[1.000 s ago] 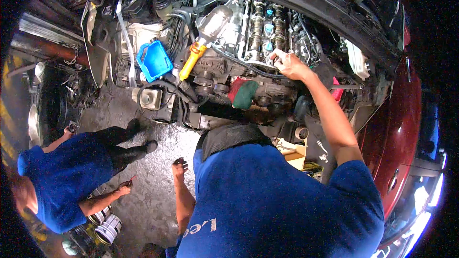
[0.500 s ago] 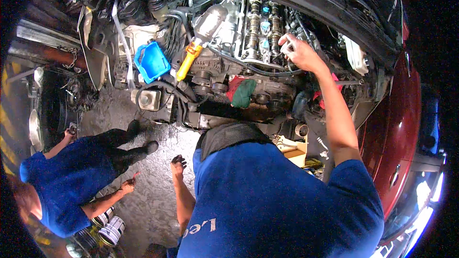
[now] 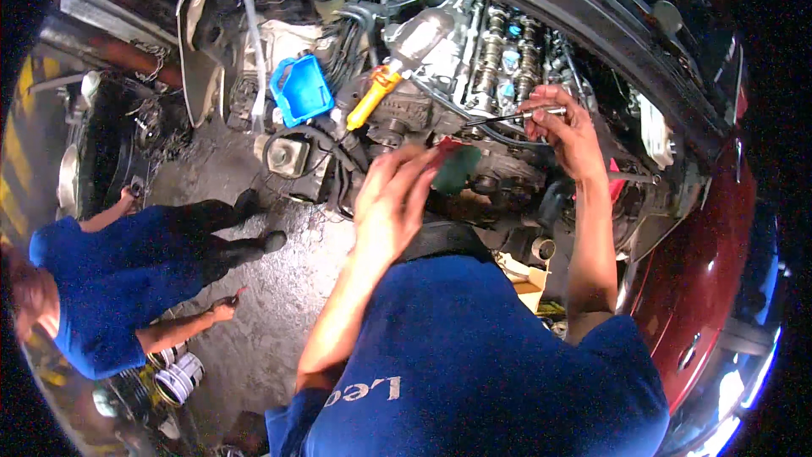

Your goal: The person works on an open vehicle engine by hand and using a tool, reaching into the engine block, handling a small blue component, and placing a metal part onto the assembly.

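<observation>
My right hand is closed around a slim dark rod with a shiny metal end. It hovers over the near right edge of an opened engine, and the rod points left. My left hand reaches up with fingers stretched out, somewhat blurred, and I see nothing held in it. Just past its fingertips lies a red and green cloth on the engine front, partly covered by the fingers. A yellow work lamp with a clear head rests on the engine, left of the exposed camshafts.
A blue plastic tray sits left of the lamp. To the left, a co-worker in blue stands on the wet-looking floor beside white buckets. A cardboard box lies low by my body. The red car side is at right.
My left hand has risen from beside my body to the cloth. The rod in my right hand now shows plainly. The view has shifted, so the engine appears farther right.
</observation>
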Demonstrator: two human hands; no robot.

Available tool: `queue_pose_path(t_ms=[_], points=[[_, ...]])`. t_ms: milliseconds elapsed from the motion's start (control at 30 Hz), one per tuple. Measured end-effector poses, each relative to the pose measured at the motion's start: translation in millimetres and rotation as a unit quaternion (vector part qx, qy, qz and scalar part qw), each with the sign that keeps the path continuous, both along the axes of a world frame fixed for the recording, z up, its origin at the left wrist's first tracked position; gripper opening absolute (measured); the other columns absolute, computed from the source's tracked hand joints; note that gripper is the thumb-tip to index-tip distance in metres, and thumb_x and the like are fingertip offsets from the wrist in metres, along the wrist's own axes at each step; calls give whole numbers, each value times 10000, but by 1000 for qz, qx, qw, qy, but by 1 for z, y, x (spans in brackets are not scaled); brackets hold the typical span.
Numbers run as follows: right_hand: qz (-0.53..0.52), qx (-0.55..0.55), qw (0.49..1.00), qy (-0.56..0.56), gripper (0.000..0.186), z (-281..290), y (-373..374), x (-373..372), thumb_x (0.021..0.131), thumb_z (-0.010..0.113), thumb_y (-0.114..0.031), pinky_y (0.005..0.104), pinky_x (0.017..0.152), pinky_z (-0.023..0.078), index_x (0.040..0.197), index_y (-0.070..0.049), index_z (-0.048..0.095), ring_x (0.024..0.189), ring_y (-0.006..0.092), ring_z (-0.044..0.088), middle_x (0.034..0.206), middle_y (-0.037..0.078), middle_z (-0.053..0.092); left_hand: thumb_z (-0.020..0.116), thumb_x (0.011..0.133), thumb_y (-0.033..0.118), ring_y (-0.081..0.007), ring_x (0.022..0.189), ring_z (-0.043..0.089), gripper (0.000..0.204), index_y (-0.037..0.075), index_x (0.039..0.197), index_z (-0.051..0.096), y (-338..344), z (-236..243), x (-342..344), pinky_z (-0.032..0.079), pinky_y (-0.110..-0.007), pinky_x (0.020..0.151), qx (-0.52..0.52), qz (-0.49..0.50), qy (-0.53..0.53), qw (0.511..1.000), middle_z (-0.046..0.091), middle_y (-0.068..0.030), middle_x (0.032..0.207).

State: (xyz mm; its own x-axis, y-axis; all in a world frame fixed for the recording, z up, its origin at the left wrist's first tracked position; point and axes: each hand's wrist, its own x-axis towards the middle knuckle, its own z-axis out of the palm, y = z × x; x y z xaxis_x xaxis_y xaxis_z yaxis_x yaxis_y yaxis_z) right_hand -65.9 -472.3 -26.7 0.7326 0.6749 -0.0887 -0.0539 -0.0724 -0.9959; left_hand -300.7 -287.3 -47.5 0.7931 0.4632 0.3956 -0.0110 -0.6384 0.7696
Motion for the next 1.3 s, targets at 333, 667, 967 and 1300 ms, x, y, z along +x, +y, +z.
queue_pose_path(t_ms=[333, 667, 967, 1300], points=[[130, -13, 991, 35, 261, -14, 90, -62, 912, 622, -57, 288, 689, 531, 1154, -8, 537, 770, 147, 641, 970, 89, 674, 650, 766, 97, -300, 1034, 572, 410, 105, 1175, 666, 37, -4, 8, 447, -410, 926, 164, 13, 146, 976, 633, -109, 1076], [100, -78, 992, 30, 166, -46, 158, -85, 956, 557, -66, 285, 652, 547, 1112, -27, 518, 793, 159, 672, 1046, 119, 688, 642, 884, 154, -316, 771, 681, 155, 22, 917, 715, 154, -132, -23, 516, -410, 742, -161, 190, 143, 958, 701, -183, 823], [-48, -63, 985, 153, 164, -61, 96, -125, 976, 507, -37, 366, 785, 571, 1134, -27, 468, 935, 265, 691, 1164, 196, 641, 656, 783, 218, -368, 767, 693, 201, 20, 805, 687, 344, -355, 82, 538, -475, 733, 110, 233, 274, 926, 703, -218, 863], [-277, -228, 929, 88, 296, -36, 29, -113, 1023, 500, -292, 315, 590, 548, 1081, -5, 544, 767, 232, 712, 930, 202, 691, 673, 788, 363, -469, 929, 658, 437, -17, 1002, 696, 365, -365, 115, 516, -509, 854, 32, 223, 303, 926, 675, -306, 941]])
